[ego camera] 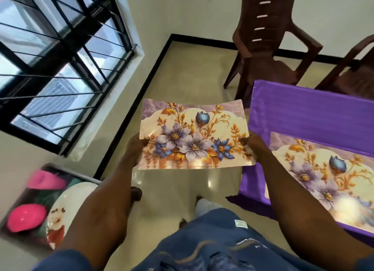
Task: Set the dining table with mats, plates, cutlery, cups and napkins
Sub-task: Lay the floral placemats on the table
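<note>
Holding a floral mat up in the air over the floor, just left of the surface draped in purple cloth. Gripping the mat's left edge with the left hand, thumb lying on the printed face and fingers curled underneath; pinching the right edge the same way with the right hand, fingers clenched on the mat. Keeping the mat roughly level, print facing up, purple and blue flowers with gold leaves showing. Lying flat on the purple surface at right, a second mat with the same print, its near end washed out by glare. Sitting at lower left, a tray carrying pink cups and a white plate with a floral pattern, blurred, so possibly more than one plate stacked there. Standing beyond the surface, two brown plastic chairs. Filling the upper left, a barred window.
</note>
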